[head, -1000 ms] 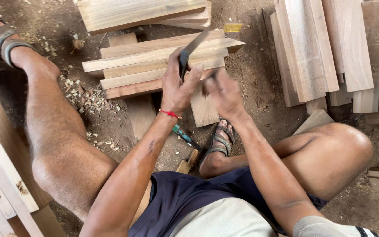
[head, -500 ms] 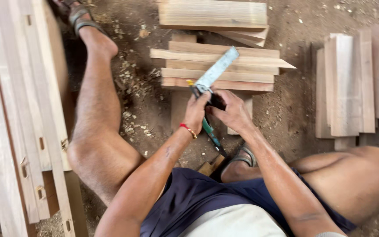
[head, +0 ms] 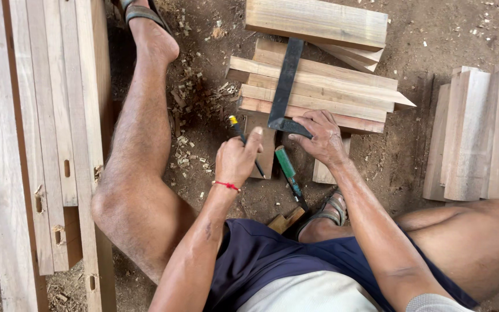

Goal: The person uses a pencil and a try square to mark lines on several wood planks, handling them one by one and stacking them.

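Observation:
My right hand (head: 320,138) presses the stock of a dark metal try square (head: 284,86) against the near edge of a row of wooden strips (head: 330,92). The square's blade lies across the strips, pointing away from me. My left hand (head: 235,159) is closed on a pencil (head: 239,134) with a yellow end, held just left of the square, near the front strip. A red thread band circles my left wrist.
A green-handled chisel (head: 287,167) lies on the dirt floor below my hands. A thick wooden block (head: 316,22) rests beyond the strips. Long mortised boards (head: 41,144) lie at the left, a stack of short boards (head: 475,133) at the right. Wood chips (head: 189,115) litter the ground beside my left leg.
The square has gone from being held up in both hands to lying flat across the strips. My right hand now holds it down, and my left hand has drawn back with the pencil.

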